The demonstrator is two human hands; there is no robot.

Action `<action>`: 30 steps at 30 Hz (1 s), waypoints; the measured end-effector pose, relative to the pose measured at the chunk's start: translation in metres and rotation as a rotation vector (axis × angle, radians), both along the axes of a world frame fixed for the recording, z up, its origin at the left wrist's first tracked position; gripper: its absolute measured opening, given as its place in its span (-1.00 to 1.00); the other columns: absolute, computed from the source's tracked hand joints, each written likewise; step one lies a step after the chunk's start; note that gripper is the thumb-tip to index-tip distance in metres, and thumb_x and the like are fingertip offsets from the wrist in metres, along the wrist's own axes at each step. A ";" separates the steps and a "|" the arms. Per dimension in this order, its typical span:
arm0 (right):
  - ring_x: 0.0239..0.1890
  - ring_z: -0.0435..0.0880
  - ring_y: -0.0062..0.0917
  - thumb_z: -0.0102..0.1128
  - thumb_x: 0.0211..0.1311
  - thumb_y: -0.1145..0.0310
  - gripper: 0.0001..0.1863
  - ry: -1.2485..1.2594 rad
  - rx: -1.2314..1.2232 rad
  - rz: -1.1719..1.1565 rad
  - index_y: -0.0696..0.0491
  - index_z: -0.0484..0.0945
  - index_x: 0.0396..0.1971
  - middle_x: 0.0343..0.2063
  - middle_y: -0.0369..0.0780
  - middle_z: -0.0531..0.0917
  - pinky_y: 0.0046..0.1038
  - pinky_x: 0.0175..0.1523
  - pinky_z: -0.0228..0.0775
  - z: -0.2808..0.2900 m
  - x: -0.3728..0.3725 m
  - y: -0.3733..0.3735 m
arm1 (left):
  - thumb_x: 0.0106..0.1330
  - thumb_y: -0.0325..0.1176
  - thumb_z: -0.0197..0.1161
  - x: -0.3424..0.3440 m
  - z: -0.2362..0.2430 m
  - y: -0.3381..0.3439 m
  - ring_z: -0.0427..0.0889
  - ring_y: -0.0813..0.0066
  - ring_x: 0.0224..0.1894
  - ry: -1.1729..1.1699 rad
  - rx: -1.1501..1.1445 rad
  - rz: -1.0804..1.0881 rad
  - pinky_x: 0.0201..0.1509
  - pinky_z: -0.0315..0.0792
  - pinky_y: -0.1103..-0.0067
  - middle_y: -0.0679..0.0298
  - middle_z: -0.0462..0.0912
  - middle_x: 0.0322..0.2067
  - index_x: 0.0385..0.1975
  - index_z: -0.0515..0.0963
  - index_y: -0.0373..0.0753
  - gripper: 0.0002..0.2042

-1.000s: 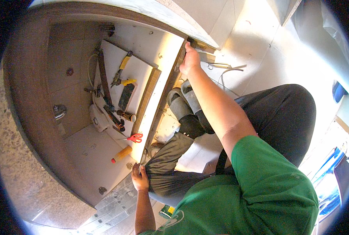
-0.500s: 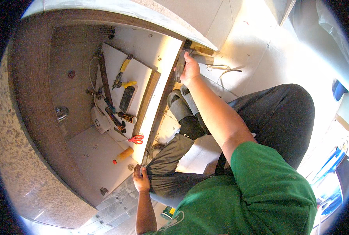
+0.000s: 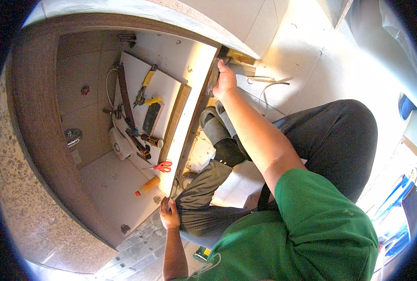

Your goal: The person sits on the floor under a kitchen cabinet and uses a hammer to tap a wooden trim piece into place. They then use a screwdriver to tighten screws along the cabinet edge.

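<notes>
Your right hand [image 3: 225, 79] grips the upper end of the cabinet's front panel edge [image 3: 197, 119], above frame centre; your left hand [image 3: 169, 216] clasps its lower end, bottom centre. Uneven pull may tilt the panel, sending the scissors [image 3: 163, 166] and pliers [image 3: 144, 84] sliding.

A single wide fisheye view looks steeply down from the person's head, its rim bending straight edges and darkening at the corners. It faces the open brown wooden cabinet frame [image 3: 35, 122] at left and the pale tiled floor [image 3: 311, 61] at right. The green-sleeved shoulder [image 3: 321, 225] sits very near the lens, low in the picture.
</notes>
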State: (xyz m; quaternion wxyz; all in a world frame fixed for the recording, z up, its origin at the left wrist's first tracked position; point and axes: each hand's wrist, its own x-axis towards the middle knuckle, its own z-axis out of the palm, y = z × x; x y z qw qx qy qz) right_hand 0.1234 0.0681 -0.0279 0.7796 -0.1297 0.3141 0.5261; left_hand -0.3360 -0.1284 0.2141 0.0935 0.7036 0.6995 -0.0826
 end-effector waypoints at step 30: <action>-0.12 0.70 -0.37 0.17 0.43 0.02 -0.63 -0.097 0.044 0.045 0.02 0.64 -0.07 -0.11 -0.25 0.74 -0.18 -0.01 0.48 -0.020 -0.003 -0.003 | 0.48 -0.08 0.13 0.002 0.008 -0.002 0.49 -0.03 0.25 0.014 -0.003 -0.021 0.38 0.30 0.25 -0.02 0.60 0.15 0.04 0.62 -0.33 -0.58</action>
